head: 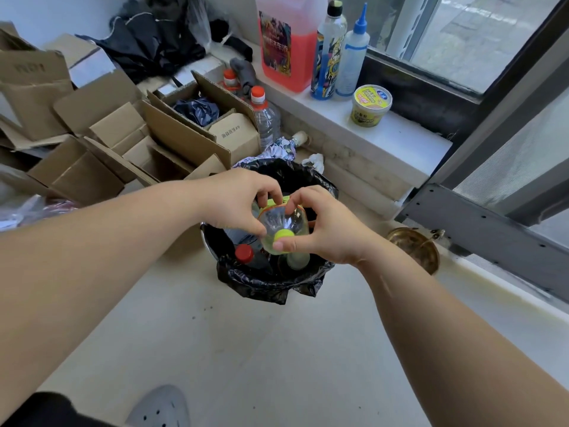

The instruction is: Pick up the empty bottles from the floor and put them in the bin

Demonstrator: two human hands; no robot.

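Left hand [234, 201]: grip closed on clear plastic bottle with yellow-green cap [281, 224]
Right hand [326, 226]: grip pinching same bottle
Below: black-lined bin [274, 282]

Bright daylight, pretty clean shot

Light pours in from the window [480, 38] at 2 o'clock, soft shadows under my arms, wide-angle bends the edges, slight blur on the cardboard boxes [92, 134] at 9.

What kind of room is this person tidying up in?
Probably a storage corner or utility space by a window. Flattened and open cardboard boxes pile up on the left, cleaning-type liquids such as a pink jug stand on the windowsill, and a bag-lined bin sits on the bare floor.
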